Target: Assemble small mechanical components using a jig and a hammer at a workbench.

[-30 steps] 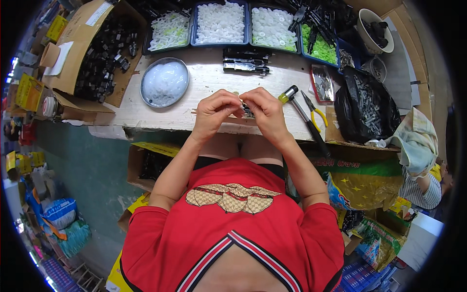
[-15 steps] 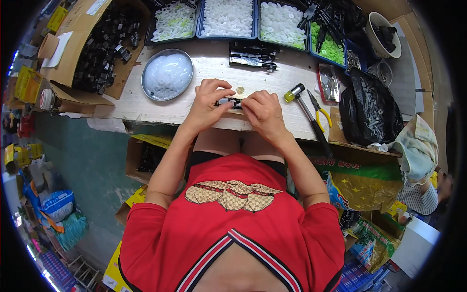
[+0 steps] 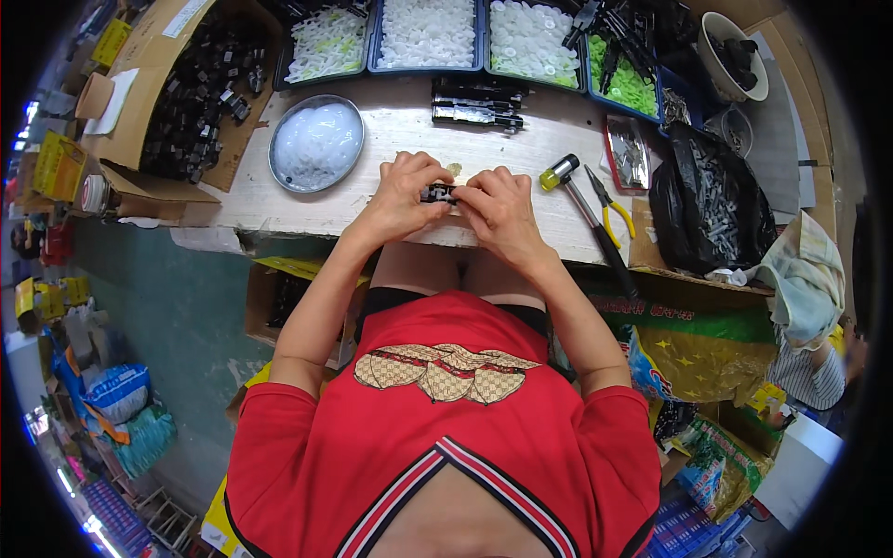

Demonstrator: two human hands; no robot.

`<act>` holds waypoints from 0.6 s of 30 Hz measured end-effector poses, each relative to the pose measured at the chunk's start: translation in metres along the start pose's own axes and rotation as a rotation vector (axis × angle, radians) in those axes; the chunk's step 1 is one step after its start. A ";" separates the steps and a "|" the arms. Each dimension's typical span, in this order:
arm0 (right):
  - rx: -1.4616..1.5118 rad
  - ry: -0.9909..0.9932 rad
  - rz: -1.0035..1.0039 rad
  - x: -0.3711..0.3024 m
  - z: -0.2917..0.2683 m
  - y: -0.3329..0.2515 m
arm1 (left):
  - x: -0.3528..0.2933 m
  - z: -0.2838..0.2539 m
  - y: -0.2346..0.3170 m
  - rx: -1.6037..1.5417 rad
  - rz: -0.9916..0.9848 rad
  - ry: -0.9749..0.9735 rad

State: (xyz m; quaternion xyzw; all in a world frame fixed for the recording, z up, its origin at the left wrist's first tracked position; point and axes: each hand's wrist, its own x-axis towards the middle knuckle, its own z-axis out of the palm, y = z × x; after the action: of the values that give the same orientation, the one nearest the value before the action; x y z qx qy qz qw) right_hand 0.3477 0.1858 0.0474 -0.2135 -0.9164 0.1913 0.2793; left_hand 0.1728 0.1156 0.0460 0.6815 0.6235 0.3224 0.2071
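Note:
A small black part with a grey, shiny face [image 3: 437, 193] sits between my hands just above the table's near edge. My left hand [image 3: 406, 193] is closed around its left end, thumb below and fingers above. At its right end, my right hand [image 3: 499, 206] pinches with thumb and forefinger; whether it grips the part itself or a smaller piece is hidden by the fingertips. Beyond my hands lies a stack of similar long black parts [image 3: 476, 113]. To the left stands a round metal dish [image 3: 316, 143] with a whitish, translucent mound in it.
Right of my hands lie a hammer [image 3: 592, 216] with a yellow-tipped head and yellow-handled pliers [image 3: 616, 219]. Trays of white pieces [image 3: 428, 35] and green pieces [image 3: 625, 86] line the back. A cardboard box of black parts [image 3: 209, 102] stands left, a black bag of metal pieces [image 3: 712, 205] right.
My right fingers have shifted slightly along the black part, and less of it shows between my hands. The left hand keeps its hold. The whole view has shifted a little.

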 end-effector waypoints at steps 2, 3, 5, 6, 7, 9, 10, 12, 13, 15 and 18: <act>0.014 0.032 -0.002 -0.001 -0.002 0.004 | 0.001 0.000 0.000 -0.057 -0.056 -0.016; 0.020 0.044 0.010 -0.003 -0.005 0.007 | 0.002 0.000 0.002 -0.054 -0.053 -0.020; 0.023 0.065 0.027 -0.007 -0.014 0.013 | 0.009 -0.002 0.008 -0.027 -0.121 -0.070; 0.009 0.071 0.047 -0.009 -0.020 0.018 | 0.014 -0.004 0.012 -0.022 -0.109 -0.073; -0.007 0.078 0.069 -0.011 -0.027 0.022 | 0.017 -0.007 0.015 0.104 -0.106 -0.131; -0.018 0.102 0.110 -0.014 -0.041 0.032 | 0.027 -0.016 0.025 0.312 -0.075 -0.271; -0.027 0.110 0.133 -0.017 -0.049 0.039 | 0.035 -0.020 0.029 0.378 -0.049 -0.343; -0.052 0.173 0.189 -0.023 -0.065 0.055 | 0.057 -0.023 0.039 0.420 0.006 -0.412; -0.059 0.210 0.213 -0.027 -0.072 0.065 | 0.073 -0.020 0.044 0.397 0.071 -0.382; -0.018 0.263 0.317 -0.037 -0.085 0.078 | 0.112 -0.009 0.060 0.375 0.151 -0.349; -0.025 0.294 0.374 -0.051 -0.096 0.098 | 0.182 0.027 0.075 0.381 0.222 -0.174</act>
State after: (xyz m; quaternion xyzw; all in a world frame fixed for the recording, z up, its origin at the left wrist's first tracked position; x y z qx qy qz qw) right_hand 0.4710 0.2641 0.0530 -0.4087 -0.8126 0.1954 0.3667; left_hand 0.2481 0.2874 0.1110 0.7979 0.5741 0.1597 0.0908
